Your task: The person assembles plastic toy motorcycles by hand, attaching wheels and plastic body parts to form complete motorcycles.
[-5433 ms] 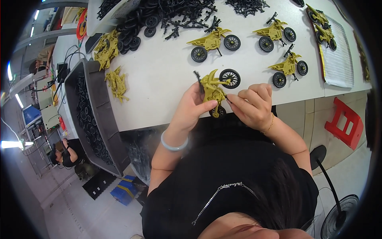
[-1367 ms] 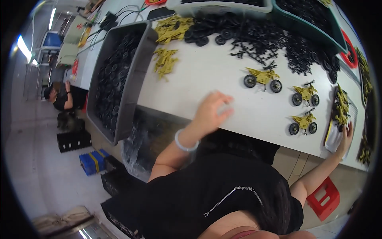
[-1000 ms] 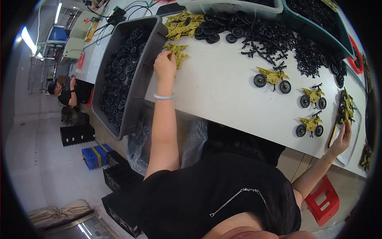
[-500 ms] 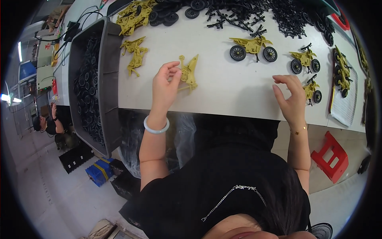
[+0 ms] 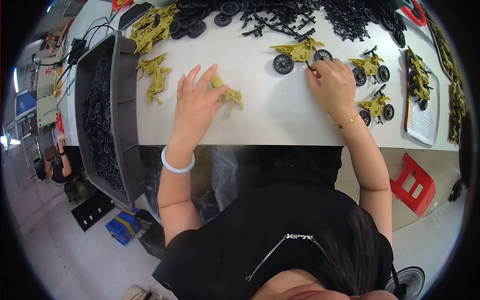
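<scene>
My left hand [image 5: 194, 110] is over the table with its fingers spread. A yellow toy motorcycle body [image 5: 230, 97] without wheels is under its thumb and index finger, slightly blurred and partly hidden. At the far middle right, my right hand [image 5: 334, 86] has curled fingers at the front wheel of a yellow toy motorcycle [image 5: 298, 51] with black wheels and handlebar. Its fingertips partly cover that wheel. Two more toy motorcycles with wheels, one farther away [image 5: 369, 67] and one nearer [image 5: 375, 107], stand right of this hand.
A grey bin [image 5: 125, 100] of black tyres stands at the left. Yellow bodies [image 5: 154, 75] lie beside it. Along the back are black wheels [image 5: 192, 27], black handlebars [image 5: 280, 20] and small black parts [image 5: 345, 22]. A white tray [image 5: 427, 122] bearing motorcycles is at right.
My right hand has moved left and away from me, from open to closed at the motorcycle's front wheel. My left fingers have spread, and the yellow body beneath has turned. The view has shifted slightly.
</scene>
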A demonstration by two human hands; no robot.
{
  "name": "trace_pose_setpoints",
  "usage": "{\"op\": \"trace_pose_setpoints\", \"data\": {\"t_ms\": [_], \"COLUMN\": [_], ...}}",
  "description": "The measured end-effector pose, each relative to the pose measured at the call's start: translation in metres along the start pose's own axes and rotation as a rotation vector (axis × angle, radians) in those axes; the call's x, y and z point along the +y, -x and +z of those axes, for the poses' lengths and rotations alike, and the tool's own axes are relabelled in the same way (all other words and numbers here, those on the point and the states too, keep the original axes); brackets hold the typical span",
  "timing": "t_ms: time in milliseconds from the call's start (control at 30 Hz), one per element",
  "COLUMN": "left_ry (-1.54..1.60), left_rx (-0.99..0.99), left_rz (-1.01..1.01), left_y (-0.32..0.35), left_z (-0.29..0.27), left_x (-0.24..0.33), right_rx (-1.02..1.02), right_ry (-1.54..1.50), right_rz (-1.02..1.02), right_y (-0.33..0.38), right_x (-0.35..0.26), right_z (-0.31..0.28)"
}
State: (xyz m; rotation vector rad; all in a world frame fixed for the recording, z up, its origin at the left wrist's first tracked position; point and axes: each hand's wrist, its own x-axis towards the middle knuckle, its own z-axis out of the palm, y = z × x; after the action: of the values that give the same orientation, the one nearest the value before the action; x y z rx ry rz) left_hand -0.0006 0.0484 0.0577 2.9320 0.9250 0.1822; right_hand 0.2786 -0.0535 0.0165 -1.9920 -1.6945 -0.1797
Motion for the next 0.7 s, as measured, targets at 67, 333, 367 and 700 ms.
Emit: {"op": "trace_pose_setpoints", "data": {"t_ms": [67, 333, 367, 700], "left_ry": [0.108, 0.338, 0.4, 0.658], "left_rx": [-0.063, -0.204, -0.238, 0.066], "left_rz": [-0.043, -0.132, -0.18, -0.146], "left_y": [-0.005, 0.011, 0.012, -0.02], "left_z": [-0.005, -0.009, -0.009, -0.003], "left_x": [-0.005, -0.021, -0.021, 0.058], "right_rx": [-0.017, -0.054, -0.055, 0.003], "right_ry": [-0.032, -0.182, -0.185, -0.268], "right_rz": [0.007, -0.025, -0.02, -0.01], "right_y": [0.005, 0.049, 0.053, 0.068], "right_x": [-0.005, -0.022, -0.024, -0.031], "right_z": [-0.001, -0.018, -0.02, -0.015]}}
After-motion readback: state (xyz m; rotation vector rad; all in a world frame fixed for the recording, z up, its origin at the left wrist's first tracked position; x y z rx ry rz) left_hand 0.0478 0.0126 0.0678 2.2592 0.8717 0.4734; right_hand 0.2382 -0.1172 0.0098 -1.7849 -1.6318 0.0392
